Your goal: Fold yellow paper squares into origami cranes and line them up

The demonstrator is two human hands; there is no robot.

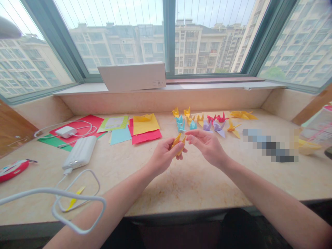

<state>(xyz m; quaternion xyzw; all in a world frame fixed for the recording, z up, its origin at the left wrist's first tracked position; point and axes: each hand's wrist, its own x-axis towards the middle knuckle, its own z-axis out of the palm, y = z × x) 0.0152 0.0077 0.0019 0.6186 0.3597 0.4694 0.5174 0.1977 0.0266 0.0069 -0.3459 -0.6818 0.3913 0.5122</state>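
Bare hands, two. Folded yellow paper piece (176, 141), one: held above the pale stone counter (197, 180), in front of the small paper cranes. Left hand (166, 154): thumb and fingers closed about the lower part of the piece, pinching it, points upward. Right hand (204, 142): thumb and forefinger drawn nearly together at the piece's right-hand tip; whether paper lies between them, cannot tell.

Small folded-paper cranes, grouped behind the hands: turquoise cranes (193, 125), three; yellow to orange-yellow cranes (200, 120), four; red cranes (222, 118), two; lavender cranes (219, 128), two. To their right, spread-pointed orange-yellow paper figure (234, 129), one; behind it, flat yellow folded papers (242, 114), number unclear from overlap.

Left of the cranes: square yellow sheet (146, 127), one, bearing a loose yellow folded piece (143, 118); pinkish-red paper (147, 137) beneath; light blue paper (120, 135), beside it. Farther left: white rectangular power bank (81, 152), one; white charger plug (65, 131), one; red-and-white cutter (14, 170), one.
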